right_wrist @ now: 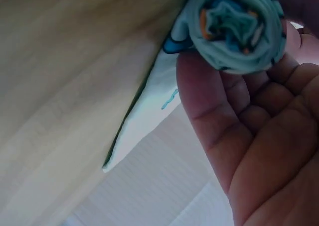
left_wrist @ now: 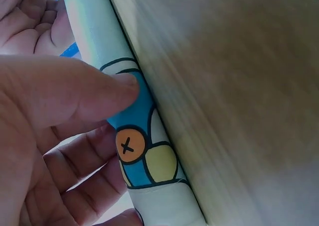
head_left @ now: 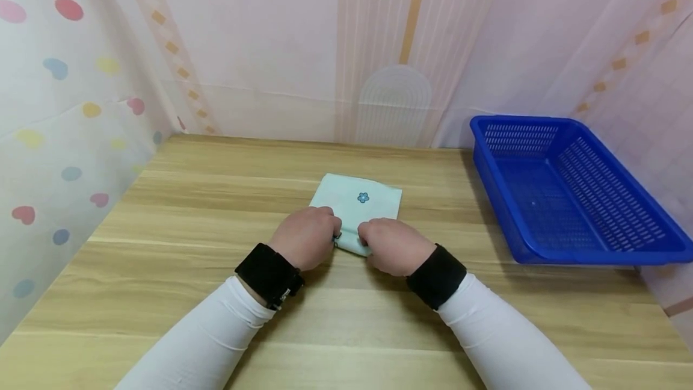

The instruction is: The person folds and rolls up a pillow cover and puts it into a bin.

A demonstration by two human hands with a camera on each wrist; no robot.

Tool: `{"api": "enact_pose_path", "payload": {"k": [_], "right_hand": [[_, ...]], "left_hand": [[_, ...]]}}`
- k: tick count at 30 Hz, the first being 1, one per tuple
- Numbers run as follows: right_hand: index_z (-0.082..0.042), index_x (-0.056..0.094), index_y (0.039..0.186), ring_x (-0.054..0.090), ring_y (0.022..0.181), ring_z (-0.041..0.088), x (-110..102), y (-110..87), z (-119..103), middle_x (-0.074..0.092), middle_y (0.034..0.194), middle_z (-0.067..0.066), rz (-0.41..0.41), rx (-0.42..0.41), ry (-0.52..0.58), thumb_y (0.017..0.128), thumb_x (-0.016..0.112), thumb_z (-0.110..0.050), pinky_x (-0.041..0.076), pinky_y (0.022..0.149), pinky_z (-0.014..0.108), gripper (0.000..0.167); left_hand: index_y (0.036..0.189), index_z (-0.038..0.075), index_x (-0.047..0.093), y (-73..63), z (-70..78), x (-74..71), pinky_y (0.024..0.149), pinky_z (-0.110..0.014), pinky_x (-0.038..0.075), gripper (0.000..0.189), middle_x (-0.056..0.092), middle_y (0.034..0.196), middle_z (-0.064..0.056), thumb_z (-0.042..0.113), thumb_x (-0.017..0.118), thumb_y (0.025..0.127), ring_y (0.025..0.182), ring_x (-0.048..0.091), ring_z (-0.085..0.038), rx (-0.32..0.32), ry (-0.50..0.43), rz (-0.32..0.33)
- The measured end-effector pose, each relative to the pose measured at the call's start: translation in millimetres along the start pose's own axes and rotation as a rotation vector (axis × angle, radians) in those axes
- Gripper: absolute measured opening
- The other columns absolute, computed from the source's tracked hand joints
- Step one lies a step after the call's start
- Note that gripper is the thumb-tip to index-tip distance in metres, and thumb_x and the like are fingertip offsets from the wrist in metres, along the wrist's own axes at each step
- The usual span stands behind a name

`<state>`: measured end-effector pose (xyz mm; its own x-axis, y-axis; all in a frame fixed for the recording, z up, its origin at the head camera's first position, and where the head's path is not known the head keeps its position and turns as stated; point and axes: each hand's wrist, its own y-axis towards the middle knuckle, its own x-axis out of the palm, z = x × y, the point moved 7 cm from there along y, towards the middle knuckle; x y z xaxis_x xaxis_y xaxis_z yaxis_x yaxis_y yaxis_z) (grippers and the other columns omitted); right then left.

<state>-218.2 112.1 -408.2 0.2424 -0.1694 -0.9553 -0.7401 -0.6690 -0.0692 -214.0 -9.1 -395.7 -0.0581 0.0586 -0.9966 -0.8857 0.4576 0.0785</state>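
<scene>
On the tabletop lies a pale mint cloth (head_left: 352,194) with a small blue flower, its near edge wound into a roll. My left hand (head_left: 307,238) grips the roll's left part; the left wrist view shows the thumb on top of the printed roll (left_wrist: 164,201) and fingers behind it. At the other end, my right hand (head_left: 397,247) holds the roll, fingers curled beneath. Spiral layers show at the roll's end (right_wrist: 239,29) in the right wrist view, where the thumb is mostly hidden. A flat part of the cloth (right_wrist: 144,111) extends away from the roll.
A blue plastic basket (head_left: 514,215) with slotted sides stands at the right of the wooden table (head_left: 216,197). Behind the table hangs a pale patterned curtain (head_left: 271,47), and a dotted one (head_left: 65,107) hangs at the left.
</scene>
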Motion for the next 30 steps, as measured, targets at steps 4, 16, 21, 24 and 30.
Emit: {"api": "enact_pose_path", "payload": {"k": [4, 16, 21, 24, 30], "right_hand": [[-0.008, 0.065, 0.094, 0.053, 0.077, 0.02, -1.6, -0.1, 1.6, 0.059, 0.086, 0.003, 0.003, 0.003, 0.005, 0.089, 0.076, -0.002, 0.05, 0.077, 0.033, 0.013], [-0.013, 0.066, 0.092, 0.054, 0.082, 0.017, -1.1, 6.0, 19.0, 0.06, 0.086, -0.002, -0.065, 0.019, 0.141, 0.096, 0.076, -0.014, 0.047, 0.078, 0.03, 0.011], [-0.015, 0.067, 0.096, 0.055, 0.082, 0.016, 0.3, 8.3, 27.9, 0.063, 0.088, -0.003, -0.08, 0.034, 0.17, 0.101, 0.072, -0.018, 0.047, 0.079, 0.03, 0.007], [-0.017, 0.067, 0.096, 0.055, 0.081, 0.016, 1.8, 10.1, 33.5, 0.062, 0.087, -0.003, -0.085, 0.052, 0.185, 0.102, 0.071, -0.019, 0.046, 0.078, 0.03, 0.007], [-0.018, 0.069, 0.098, 0.056, 0.08, 0.015, 1.8, 12.7, 38.2, 0.065, 0.09, -0.004, -0.105, 0.099, 0.219, 0.103, 0.068, -0.021, 0.046, 0.078, 0.029, 0.006]], "left_hand": [[0.076, 0.016, 0.067, 1.1, 0.5, -1.0, 0.06, -0.031, 0.047, 0.019, 0.058, 0.079, 0.001, 0.0, 0.072, 0.086, 0.07, 0.052, -0.015, 0.012, 0.007, 0.001], [0.087, 0.015, 0.072, 3.7, -1.9, 1.1, 0.066, -0.032, 0.05, 0.01, 0.063, 0.084, 0.0, 0.015, 0.08, 0.091, 0.074, 0.056, -0.017, -0.007, -0.012, -0.019], [0.098, 0.013, 0.073, 4.8, -2.9, 3.0, 0.073, -0.036, 0.055, 0.006, 0.067, 0.093, -0.002, 0.015, 0.078, 0.095, 0.081, 0.06, -0.018, -0.013, -0.021, -0.054], [0.103, 0.012, 0.073, 5.8, -3.8, 4.2, 0.076, -0.038, 0.056, 0.005, 0.069, 0.096, -0.004, 0.014, 0.074, 0.098, 0.083, 0.061, -0.019, -0.006, -0.031, -0.072], [0.11, 0.013, 0.073, 8.6, -8.1, 6.4, 0.082, -0.039, 0.058, 0.012, 0.07, 0.102, -0.004, 0.011, 0.065, 0.102, 0.087, 0.064, -0.02, -0.02, -0.045, -0.108]]}}
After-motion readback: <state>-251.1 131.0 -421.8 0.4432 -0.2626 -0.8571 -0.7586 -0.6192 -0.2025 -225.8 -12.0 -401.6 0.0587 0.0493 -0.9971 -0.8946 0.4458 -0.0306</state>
